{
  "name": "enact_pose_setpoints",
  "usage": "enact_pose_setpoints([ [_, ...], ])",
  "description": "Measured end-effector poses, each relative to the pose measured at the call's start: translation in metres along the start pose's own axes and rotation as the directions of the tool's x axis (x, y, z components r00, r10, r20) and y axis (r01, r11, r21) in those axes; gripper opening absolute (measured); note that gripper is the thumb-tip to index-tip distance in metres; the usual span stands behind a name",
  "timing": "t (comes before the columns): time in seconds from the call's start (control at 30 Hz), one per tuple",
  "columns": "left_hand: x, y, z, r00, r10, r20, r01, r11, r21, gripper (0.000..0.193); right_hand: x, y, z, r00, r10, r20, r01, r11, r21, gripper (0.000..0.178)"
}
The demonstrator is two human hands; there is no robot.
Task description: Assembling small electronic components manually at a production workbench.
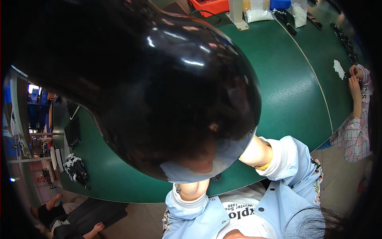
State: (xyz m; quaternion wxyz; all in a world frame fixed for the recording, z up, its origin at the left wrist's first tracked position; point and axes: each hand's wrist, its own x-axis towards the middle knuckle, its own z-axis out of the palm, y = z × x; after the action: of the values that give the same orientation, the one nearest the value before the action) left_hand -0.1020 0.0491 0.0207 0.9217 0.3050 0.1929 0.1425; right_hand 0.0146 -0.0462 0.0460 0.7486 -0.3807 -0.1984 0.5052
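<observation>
A big glossy black lamp head [187,91] on a thick neck fills the middle of the view, covering whatever lies beneath it. My left forearm [194,190], in a light blue sleeve with a white cuff, passes under its lower rim. Farther right, my right forearm [256,153], with a yellow band at the wrist, also disappears behind it. Both my hands are hidden there, so their fingers and anything they hold do not show. A small dark cluster [217,177] peeks out between the forearms, too little of it visible to name.
The green table [286,91] curves around the lamp. Black bundles with white bits [75,167] lie at left. Bags of white pieces [258,12] and a red bin [209,6] stand at the back. A co-worker's hands [354,77] are beside a white pile [339,69] at right.
</observation>
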Motion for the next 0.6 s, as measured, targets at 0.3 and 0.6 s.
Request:
enact_pose_setpoints([
  [0.3, -0.003, -0.003, -0.010, 0.998, 0.058, 0.009, -0.059, 0.994, 0.097, 0.039, 0.001, 0.009, -0.001, 0.997, -0.082, -0.013, 0.083, 0.995, 0.058, 0.014],
  [0.6, -0.002, -0.007, -0.009, 0.992, 0.091, -0.087, -0.086, 0.994, 0.067, 0.038, 0.000, 0.004, -0.002, 0.998, -0.056, -0.021, 0.056, 0.998, -0.023, 0.017],
])
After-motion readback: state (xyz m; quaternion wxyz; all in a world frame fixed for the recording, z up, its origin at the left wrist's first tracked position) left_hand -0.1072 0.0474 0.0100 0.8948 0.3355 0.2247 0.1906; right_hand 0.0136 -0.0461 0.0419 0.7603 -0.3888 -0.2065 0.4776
